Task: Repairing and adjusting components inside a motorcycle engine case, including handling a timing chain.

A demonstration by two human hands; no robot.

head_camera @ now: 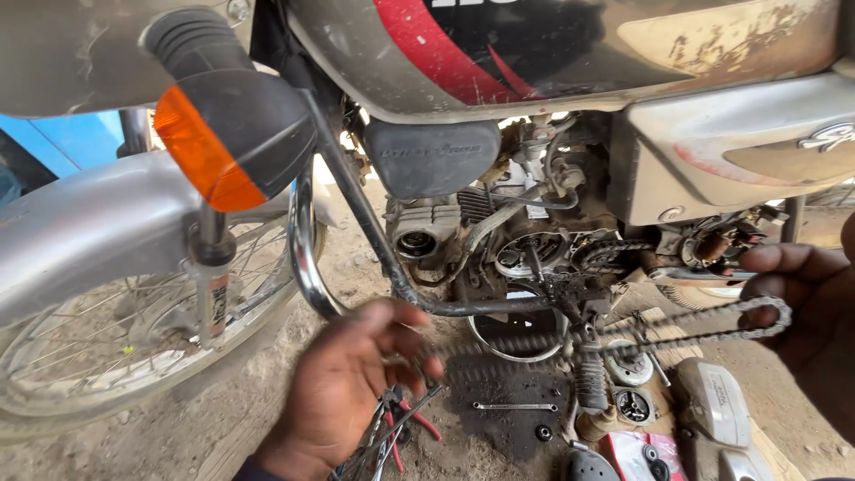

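Chain (pixel 712 325), greasy, limp and fairly heavy by the look of it, hangs looped from the right hand (pixel 806 307), pinched in curled fingers beside the motorcycle engine (pixel 534 240), best held by its links, while the left hand (pixel 356 383) hovers half-open over red-handled pliers (pixel 405 423), holding nothing.

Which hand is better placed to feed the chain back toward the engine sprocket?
Probably the right hand: its fingers already pinch the loop end of the drive chain, which runs to the open engine. The left hand is lower, over the red-handled pliers on the ground.
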